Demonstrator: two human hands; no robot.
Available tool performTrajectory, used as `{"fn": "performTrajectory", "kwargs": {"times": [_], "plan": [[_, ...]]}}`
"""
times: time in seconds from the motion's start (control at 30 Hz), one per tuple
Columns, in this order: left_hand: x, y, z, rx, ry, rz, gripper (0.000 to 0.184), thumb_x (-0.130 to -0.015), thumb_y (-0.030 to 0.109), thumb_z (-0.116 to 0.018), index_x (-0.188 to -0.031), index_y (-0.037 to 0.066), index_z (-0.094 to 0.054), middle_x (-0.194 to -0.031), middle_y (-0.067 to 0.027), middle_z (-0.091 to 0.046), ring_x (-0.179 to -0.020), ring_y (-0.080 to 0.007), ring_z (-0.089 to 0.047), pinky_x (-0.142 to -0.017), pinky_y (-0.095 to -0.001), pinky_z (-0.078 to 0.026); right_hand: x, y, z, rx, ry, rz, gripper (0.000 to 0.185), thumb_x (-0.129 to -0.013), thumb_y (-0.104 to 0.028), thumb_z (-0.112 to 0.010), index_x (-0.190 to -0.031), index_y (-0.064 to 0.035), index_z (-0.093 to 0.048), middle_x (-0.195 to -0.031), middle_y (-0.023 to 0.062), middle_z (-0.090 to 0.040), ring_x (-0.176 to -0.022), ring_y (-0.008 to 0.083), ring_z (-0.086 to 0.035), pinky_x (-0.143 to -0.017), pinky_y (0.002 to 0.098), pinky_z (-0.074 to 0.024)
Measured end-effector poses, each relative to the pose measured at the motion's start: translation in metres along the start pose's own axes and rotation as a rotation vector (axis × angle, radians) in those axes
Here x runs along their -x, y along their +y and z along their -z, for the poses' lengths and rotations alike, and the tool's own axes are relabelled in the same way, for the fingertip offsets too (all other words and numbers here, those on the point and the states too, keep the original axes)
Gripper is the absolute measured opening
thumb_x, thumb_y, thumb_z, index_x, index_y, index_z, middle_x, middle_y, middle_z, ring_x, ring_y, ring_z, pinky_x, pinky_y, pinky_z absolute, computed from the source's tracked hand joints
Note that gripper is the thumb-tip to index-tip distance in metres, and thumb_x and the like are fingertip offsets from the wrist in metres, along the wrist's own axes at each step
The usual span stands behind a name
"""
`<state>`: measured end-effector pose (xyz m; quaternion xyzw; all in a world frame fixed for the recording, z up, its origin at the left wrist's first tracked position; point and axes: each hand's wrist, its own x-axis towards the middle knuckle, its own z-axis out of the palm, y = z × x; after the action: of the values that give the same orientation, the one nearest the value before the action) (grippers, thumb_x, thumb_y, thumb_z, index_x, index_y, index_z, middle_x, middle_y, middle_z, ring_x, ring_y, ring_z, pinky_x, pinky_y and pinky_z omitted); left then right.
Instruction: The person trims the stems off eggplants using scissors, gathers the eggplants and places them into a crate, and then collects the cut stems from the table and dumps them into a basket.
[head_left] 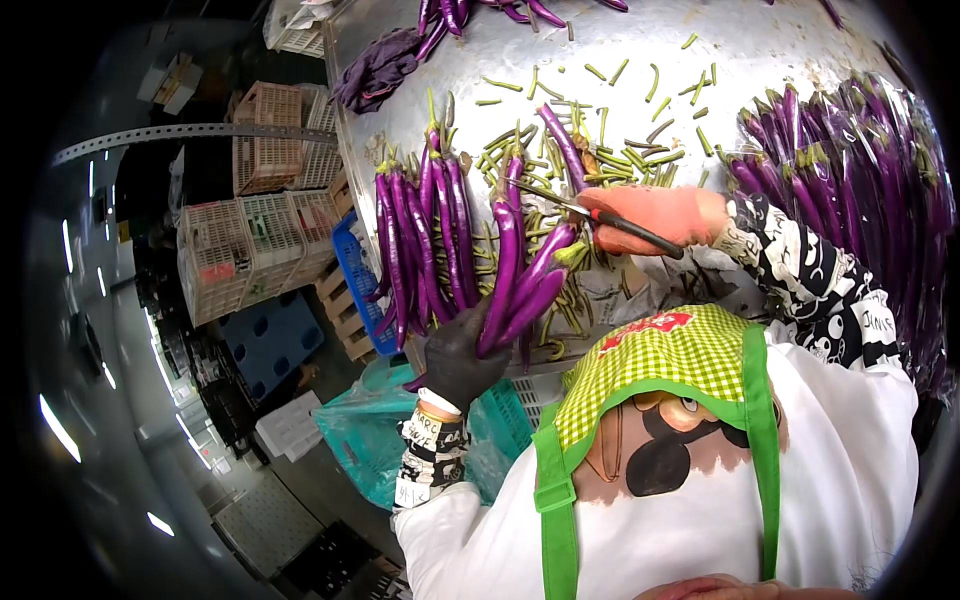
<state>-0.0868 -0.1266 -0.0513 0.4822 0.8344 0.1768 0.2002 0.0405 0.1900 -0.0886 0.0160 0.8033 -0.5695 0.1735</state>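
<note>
My left hand (464, 356), in a black glove, is wrapped round the lower ends of several purple eggplants (507, 262) near the table's front edge. My right hand (650, 220), in a pink-orange glove, grips scissors (632, 230) with red and black handles. Their blades point left, close to the stem end of an upright eggplant in the held bunch. More eggplants (397, 250) lie side by side just left of the bunch. Cut green stems (640, 160) are scattered over the metal table (620, 30) behind and around both hands.
Bagged eggplants (850, 180) lie in clear plastic at the right. A dark purple cloth (378, 70) rests at the table's back left. Beyond the left edge are stacked plastic crates (245, 240), a blue crate (358, 275) and a teal bag (365, 440).
</note>
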Motion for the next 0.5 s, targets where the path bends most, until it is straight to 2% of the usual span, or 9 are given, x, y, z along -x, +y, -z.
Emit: {"fn": "performTrajectory", "kwargs": {"times": [0.03, 0.17, 0.2, 0.3, 0.5], "plan": [[0.0, 0.0, -0.002, -0.009, 0.028, -0.022, 0.068, -0.069, 0.018, -0.078, -0.135, 0.014, -0.06, -0.099, -0.0162, -0.071, -0.084, -0.0347, -0.071, -0.076, -0.0431, -0.057, -0.002, -0.001, 0.001, 0.008, -0.002, 0.016, 0.03, -0.089, -0.021, -0.059, -0.107, 0.0015, -0.05, -0.08, 0.0199, -0.059, -0.075, 0.0352, -0.062, -0.066, 0.0443, -0.0466], [0.0, -0.005, -0.004, -0.019, 0.027, -0.023, 0.068, -0.07, 0.018, -0.078, -0.135, 0.015, -0.06, -0.096, -0.0156, -0.071, -0.082, -0.0349, -0.07, -0.074, -0.0437, -0.056, -0.004, 0.011, -0.001, -0.088, 0.055, 0.092, 0.028, -0.09, -0.021, -0.056, -0.105, 0.0027, -0.052, -0.083, 0.0193, -0.06, -0.076, 0.0347, -0.062, -0.068, 0.0438, -0.0479], [-0.003, -0.001, -0.001, -0.024, 0.014, -0.011, 0.067, -0.07, 0.018, -0.078, -0.135, 0.015, -0.06, -0.096, -0.0155, -0.07, -0.082, -0.035, -0.07, -0.073, -0.0439, -0.056, -0.002, 0.009, 0.0, -0.17, 0.018, 0.025, 0.029, -0.089, -0.021, -0.055, -0.104, 0.0035, -0.053, -0.085, 0.0199, -0.061, -0.079, 0.0347, -0.062, -0.068, 0.0438, -0.0483], [-0.005, -0.001, -0.003, -0.054, 0.009, -0.022, 0.066, -0.07, 0.017, -0.079, -0.133, 0.012, -0.061, -0.095, -0.015, -0.07, -0.082, -0.0338, -0.07, -0.074, -0.0426, -0.056, 0.005, 0.011, 0.004, 0.004, -0.02, 0.067, 0.031, -0.088, -0.022, -0.055, -0.105, 0.0041, -0.053, -0.086, 0.0199, -0.061, -0.079, 0.0347, -0.062, -0.069, 0.0445, -0.0483], [-0.009, 0.004, -0.003, -0.111, -0.056, -0.032, 0.068, -0.067, 0.014, -0.079, -0.132, 0.013, -0.062, -0.093, -0.014, -0.07, -0.081, -0.0332, -0.07, -0.073, -0.0412, -0.056, 0.007, 0.007, 0.001, -0.074, 0.068, 0.008, 0.03, -0.086, -0.02, -0.054, -0.106, 0.0026, -0.055, -0.082, 0.0203, -0.065, -0.079, 0.0366, -0.064, -0.071, 0.0451, -0.0487]]}}
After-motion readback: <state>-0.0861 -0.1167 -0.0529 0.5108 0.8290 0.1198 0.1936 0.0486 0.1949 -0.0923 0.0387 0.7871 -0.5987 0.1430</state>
